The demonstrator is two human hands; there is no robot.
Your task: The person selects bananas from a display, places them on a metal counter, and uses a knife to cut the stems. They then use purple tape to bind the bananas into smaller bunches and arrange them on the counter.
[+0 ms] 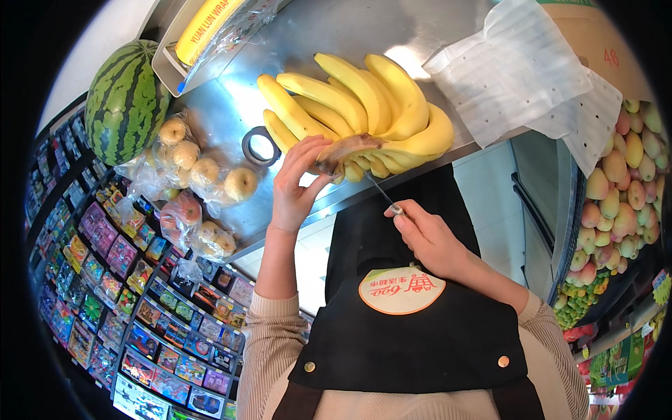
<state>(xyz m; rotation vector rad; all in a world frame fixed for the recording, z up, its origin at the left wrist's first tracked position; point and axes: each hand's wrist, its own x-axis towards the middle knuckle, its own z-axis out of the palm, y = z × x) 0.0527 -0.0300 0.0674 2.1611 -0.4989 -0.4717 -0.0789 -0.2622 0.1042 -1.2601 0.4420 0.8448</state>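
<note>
A large bunch of yellow bananas (362, 115) rests at the near edge of a steel counter, its brownish crown (350, 149) turned toward me. My left hand (300, 181) grips the left end of that crown. In my right hand (426, 236) is a knife (382, 191) with a thin blade, held below the bunch. Its blade points up and left, and the tip is hidden among the lower bananas. Just left of the bunch lies a dark roll of tape (261, 146).
Bagged pears (205, 170) and a watermelon (126, 102) sit at the left. A box holding a yellow wrap roll (207, 31) stands at the back left. White perforated sheets (514, 73) drape over the counter's right end, beside a cardboard box (604, 50). Mangoes (622, 194) fill a display at right.
</note>
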